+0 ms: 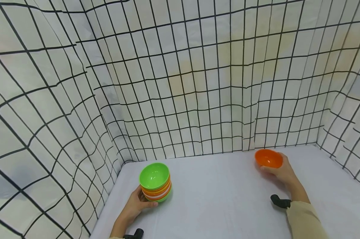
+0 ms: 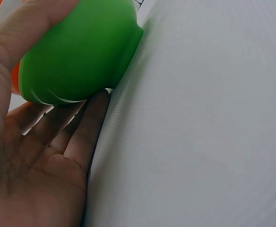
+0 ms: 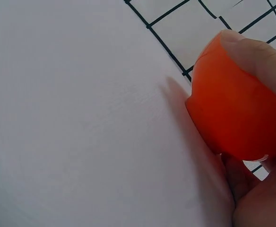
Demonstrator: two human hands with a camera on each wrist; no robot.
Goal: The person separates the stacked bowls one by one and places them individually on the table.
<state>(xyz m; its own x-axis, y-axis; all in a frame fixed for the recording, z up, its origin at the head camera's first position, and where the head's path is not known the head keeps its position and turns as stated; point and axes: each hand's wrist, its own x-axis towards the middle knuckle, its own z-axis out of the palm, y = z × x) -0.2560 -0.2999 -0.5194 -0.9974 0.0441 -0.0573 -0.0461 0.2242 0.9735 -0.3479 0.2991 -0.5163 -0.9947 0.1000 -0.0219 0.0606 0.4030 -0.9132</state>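
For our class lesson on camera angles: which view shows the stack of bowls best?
The head view: it shows nearly the whole stack of bowls, even inside the green top bowl. The left wrist view shows mainly the green bottom bowl, close and cropped; the right wrist view shows none.

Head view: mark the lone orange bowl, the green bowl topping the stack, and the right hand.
Lone orange bowl (image 1: 268,158): head view, inner surface.
Top green bowl (image 1: 154,176): head view, inner surface.
Right hand (image 1: 283,170): head view, back of hand.

Grips with the left hand (image 1: 138,201), spreading thumb (image 2: 24,34) from fingers (image 2: 87,131). Reaches farther forward with the right hand (image 1: 282,170), gripping too.
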